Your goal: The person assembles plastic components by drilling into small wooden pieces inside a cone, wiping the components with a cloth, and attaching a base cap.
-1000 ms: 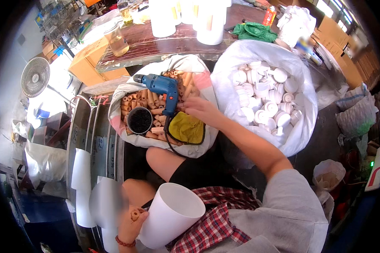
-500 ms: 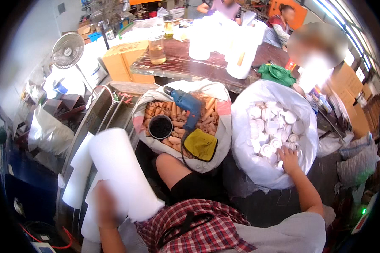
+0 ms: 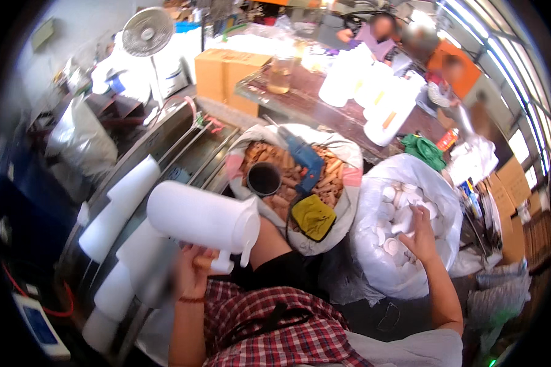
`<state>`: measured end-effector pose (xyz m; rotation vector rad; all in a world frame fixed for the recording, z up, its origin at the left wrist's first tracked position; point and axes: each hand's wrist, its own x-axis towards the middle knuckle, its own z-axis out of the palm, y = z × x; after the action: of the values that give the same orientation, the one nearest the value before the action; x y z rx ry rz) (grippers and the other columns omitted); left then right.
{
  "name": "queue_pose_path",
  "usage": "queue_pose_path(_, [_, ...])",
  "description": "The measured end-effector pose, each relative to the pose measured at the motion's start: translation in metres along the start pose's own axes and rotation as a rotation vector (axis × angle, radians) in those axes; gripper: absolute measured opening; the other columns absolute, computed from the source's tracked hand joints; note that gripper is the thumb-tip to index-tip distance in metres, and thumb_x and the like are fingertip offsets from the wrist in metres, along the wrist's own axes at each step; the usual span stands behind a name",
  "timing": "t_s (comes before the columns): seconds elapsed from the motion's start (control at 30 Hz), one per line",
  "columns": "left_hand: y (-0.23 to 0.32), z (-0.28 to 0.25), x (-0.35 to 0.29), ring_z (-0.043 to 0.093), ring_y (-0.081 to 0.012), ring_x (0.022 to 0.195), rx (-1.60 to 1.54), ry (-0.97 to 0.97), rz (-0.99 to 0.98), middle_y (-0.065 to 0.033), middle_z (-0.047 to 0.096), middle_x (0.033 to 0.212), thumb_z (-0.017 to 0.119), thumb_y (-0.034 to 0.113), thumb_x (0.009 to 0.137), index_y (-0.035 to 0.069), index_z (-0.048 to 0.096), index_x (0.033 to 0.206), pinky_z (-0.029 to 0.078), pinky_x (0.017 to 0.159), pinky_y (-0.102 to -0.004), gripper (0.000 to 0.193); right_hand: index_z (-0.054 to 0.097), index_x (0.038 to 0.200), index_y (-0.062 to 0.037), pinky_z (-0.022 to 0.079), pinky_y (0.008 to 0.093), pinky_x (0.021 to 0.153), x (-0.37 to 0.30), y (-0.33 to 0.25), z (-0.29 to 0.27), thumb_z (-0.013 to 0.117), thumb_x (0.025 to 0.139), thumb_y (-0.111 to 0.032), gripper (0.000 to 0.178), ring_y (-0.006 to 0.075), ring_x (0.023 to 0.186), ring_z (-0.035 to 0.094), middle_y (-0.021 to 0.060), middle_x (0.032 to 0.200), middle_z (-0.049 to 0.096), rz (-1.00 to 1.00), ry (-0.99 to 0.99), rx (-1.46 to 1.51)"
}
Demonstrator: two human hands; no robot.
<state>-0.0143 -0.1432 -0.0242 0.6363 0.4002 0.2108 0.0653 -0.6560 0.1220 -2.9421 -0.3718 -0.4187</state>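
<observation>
My left hand [image 3: 193, 269] grips a white plastic pitcher [image 3: 196, 214] by its handle, which has a peach-coloured grip. The pitcher lies tilted on its side, its spouted rim toward the right. Over a translucent plastic bag [image 3: 373, 208] of white lids, my right hand [image 3: 421, 235] curls its fingers and thumb about a white plastic lid [image 3: 403, 220], partly blurred. Between the hands stands a woven sack [image 3: 236, 165] of peach-coloured plastic grips [image 3: 332, 180]. A blue power drill [image 3: 305, 159], a dark round cup [image 3: 264, 178] and a yellow pouch [image 3: 313, 218] rest on them.
At my left, several white pitchers [image 3: 119, 211] lie along a rack with metal rails [image 3: 177, 144]. A dark red table [image 3: 312, 101] ahead bears more white pitchers [image 3: 389, 119] and a jar of liquid [image 3: 280, 74]. A fan [image 3: 147, 33] stands far left; people are beyond the table.
The pitcher in my left hand has turned from near upright to lying sideways, its rim and handle now showing. My right hand has lifted off the heap of lids. The view has shifted.
</observation>
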Motion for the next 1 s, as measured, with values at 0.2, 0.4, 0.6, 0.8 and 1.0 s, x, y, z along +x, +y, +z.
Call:
queue_pose_path(0.2, [-0.004, 0.016, -0.006, 0.060, -0.0106, 0.075, -0.122, -0.010, 0.023, -0.0016, 0.060, 0.094, 0.060, 0.008, 0.088, 0.007, 0.055, 0.107, 0.054, 0.063, -0.0241, 0.020, 0.042, 0.132, -0.0051, 0.043, 0.0353, 0.092, 0.069, -0.201, 0.031, 0.080, 0.061, -0.020, 0.082, 0.0259, 0.109, 0.054, 0.0138, 0.122, 0.054, -0.380, -0.170, 0.601])
queue_pose_path(0.4, [0.001, -0.001, -0.021, 0.061, -0.0135, 0.088, -0.277, 0.084, 0.025, -0.0021, 0.061, 0.097, 0.057, 0.009, 0.090, 0.003, 0.056, 0.110, 0.053, 0.078, -0.0246, 0.021, 0.043, 0.131, -0.0036, 0.044, 0.0363, 0.092, 0.096, -0.288, 0.056, 0.079, 0.060, -0.019, 0.081, 0.0311, 0.115, 0.050, 0.0152, 0.126, 0.048, -0.688, -0.113, 0.724])
queue_pose_path(0.6, [0.009, -0.024, -0.023, 0.062, -0.0144, 0.095, -0.273, 0.197, 0.141, -0.0038, 0.060, 0.111, 0.052, 0.006, 0.088, 0.005, 0.051, 0.124, 0.053, 0.076, -0.0247, 0.036, 0.046, 0.127, -0.0033, 0.046, 0.0341, 0.088, 0.102, -0.254, 0.044, 0.078, 0.060, -0.013, 0.075, 0.0260, 0.113, 0.051, 0.0128, 0.122, 0.050, -0.522, -0.038, 0.628])
queue_pose_path(0.8, [0.005, -0.018, -0.023, 0.061, -0.0145, 0.101, -0.218, 0.112, 0.167, -0.0069, 0.059, 0.114, 0.047, 0.003, 0.090, 0.003, 0.045, 0.131, 0.052, 0.079, -0.0264, 0.041, 0.049, 0.123, 0.0034, 0.043, 0.0424, 0.093, 0.046, -0.080, -0.004, 0.073, 0.069, -0.022, 0.065, 0.0376, 0.110, 0.053, 0.0217, 0.122, 0.051, -0.179, 0.195, -0.267])
queue_pose_path(1.0, [-0.023, 0.029, -0.004, 0.063, -0.0203, 0.096, -0.183, 0.036, 0.154, -0.0104, 0.061, 0.112, 0.054, 0.010, 0.092, 0.001, 0.048, 0.124, 0.056, 0.078, -0.0284, 0.034, 0.049, 0.125, 0.0003, 0.049, 0.0334, 0.079, 0.004, -0.132, 0.045, 0.074, 0.077, -0.020, 0.057, 0.0195, 0.094, 0.059, 0.0139, 0.102, 0.062, 0.342, -0.469, 0.779])
